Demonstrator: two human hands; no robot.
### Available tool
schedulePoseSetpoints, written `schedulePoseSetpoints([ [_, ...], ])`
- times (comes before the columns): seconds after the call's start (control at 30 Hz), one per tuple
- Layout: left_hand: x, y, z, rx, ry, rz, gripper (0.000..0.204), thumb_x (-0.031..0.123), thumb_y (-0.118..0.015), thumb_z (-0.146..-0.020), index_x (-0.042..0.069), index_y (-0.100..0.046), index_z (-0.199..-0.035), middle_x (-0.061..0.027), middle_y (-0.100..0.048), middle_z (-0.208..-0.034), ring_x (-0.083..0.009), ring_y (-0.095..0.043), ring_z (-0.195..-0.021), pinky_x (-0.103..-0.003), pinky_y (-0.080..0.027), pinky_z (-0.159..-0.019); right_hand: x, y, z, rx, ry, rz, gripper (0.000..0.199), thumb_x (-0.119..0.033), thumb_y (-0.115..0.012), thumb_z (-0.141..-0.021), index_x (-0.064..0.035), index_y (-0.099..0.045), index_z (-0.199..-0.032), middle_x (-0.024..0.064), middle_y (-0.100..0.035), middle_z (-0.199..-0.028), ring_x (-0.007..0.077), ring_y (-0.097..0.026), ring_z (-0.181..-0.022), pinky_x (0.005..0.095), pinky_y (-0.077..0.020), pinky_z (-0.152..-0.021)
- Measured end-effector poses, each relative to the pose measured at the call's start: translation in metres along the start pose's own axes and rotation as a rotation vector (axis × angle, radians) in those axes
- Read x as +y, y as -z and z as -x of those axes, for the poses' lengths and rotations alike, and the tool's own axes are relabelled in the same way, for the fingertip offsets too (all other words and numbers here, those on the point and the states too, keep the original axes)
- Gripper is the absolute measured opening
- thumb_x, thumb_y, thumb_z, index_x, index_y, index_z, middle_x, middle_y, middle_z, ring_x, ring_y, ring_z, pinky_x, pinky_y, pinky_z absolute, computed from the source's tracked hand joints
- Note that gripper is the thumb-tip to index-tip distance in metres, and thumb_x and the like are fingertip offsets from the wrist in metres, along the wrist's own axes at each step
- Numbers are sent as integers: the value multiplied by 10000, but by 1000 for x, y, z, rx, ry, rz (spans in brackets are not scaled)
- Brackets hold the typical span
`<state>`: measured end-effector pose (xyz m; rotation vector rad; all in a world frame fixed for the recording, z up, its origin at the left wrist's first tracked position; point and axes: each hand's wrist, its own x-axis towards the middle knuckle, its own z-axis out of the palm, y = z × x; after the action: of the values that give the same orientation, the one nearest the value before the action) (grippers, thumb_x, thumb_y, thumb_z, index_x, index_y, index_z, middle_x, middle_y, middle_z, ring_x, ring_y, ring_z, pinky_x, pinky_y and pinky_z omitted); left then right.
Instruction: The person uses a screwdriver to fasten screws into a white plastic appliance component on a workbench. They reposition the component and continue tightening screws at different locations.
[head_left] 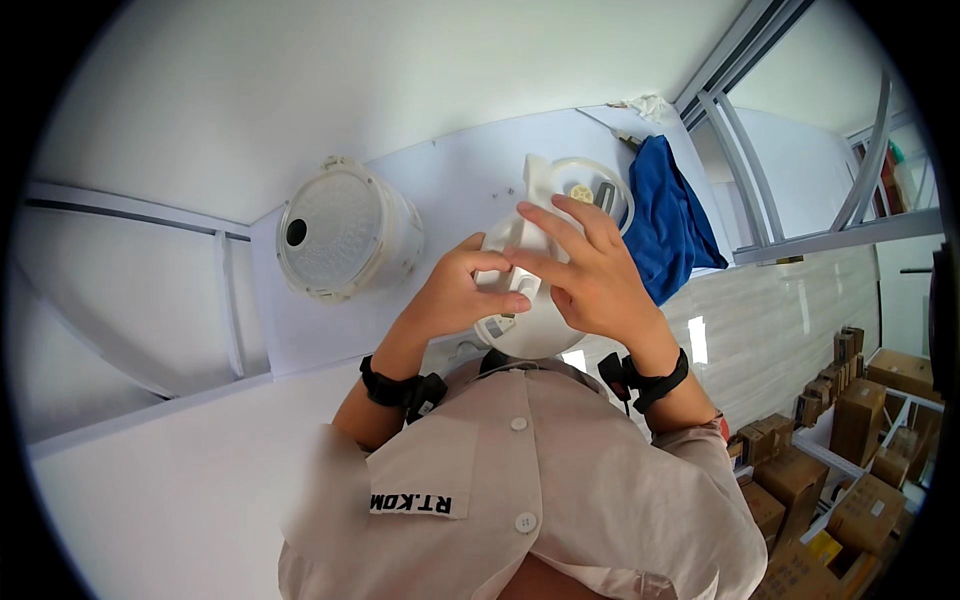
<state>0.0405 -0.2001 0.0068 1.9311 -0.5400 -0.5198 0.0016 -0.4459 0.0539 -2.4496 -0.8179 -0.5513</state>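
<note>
In front of my chest, my left hand [450, 292] is closed on a white plastic part [537, 180], its thumb and forefinger bent round the near end. My right hand [605, 275] grips the same part from the other side, with its fingers laid across the top. The far end of the part sticks up past the fingers; some of its middle is hidden behind them. Below my hands sits a rounded white housing [540, 335] with a small grey panel at its left side. I cannot tell whether the held part is joined to it.
To the left on the white table [330, 335] stands a round white tub [340, 235] with a dark hole. Beyond my right hand are a white ring [630, 205], a yellowish wheel [581, 193] and a blue cloth [660, 220]. Cardboard boxes [858, 415] fill shelving at the lower right.
</note>
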Motion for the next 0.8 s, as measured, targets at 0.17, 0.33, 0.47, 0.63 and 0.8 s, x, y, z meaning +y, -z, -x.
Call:
schedulePoseSetpoints([
  [0.17,7,-1,-1,-34,-47,89,513,267,-983,-785,18,-790,-1190,-101,-658,-1127,-228,-623,-1031,-371,-517,-911,10,-8,-1,-31,56,115,463,3,-714,-792,-240,-831,-1169,12,-671,-1302,268,-599,-1321,542,-424,-1203],
  [0.33,-9,7,4,4,-55,196,454,178,-869,-903,52,-763,-1325,-68,-675,-1183,-180,-632,-1070,-320,-518,-928,13,-5,6,-4,45,92,443,-3,-700,-785,-248,-844,-1126,13,-596,-1048,230,-632,-1103,502,-447,-1151],
  [0.47,-20,21,13,0,66,387,505,71,-720,-975,62,-674,-1478,-38,-680,-1291,-140,-629,-1106,-294,-508,-952,12,-7,19,-25,-4,97,472,-8,-708,-761,-236,-827,-1156,38,-542,-991,245,-587,-965,448,-458,-1024],
  [0.63,-7,38,15,-67,202,506,691,39,-695,-987,38,-470,-1641,-68,-693,-1386,-157,-662,-1198,-313,-513,-1043,0,-1,27,-31,-108,55,527,-173,-794,-711,-217,-781,-1236,55,-526,-1020,268,-552,-954,433,-397,-976],
  [0.8,8,40,11,0,114,605,789,52,-712,-998,48,-349,-1698,-159,-718,-1331,-188,-698,-1164,-336,-561,-997,-17,8,25,-2,-136,-61,494,-397,-862,-754,-216,-790,-1208,44,-509,-1013,259,-531,-939,437,-374,-970],
])
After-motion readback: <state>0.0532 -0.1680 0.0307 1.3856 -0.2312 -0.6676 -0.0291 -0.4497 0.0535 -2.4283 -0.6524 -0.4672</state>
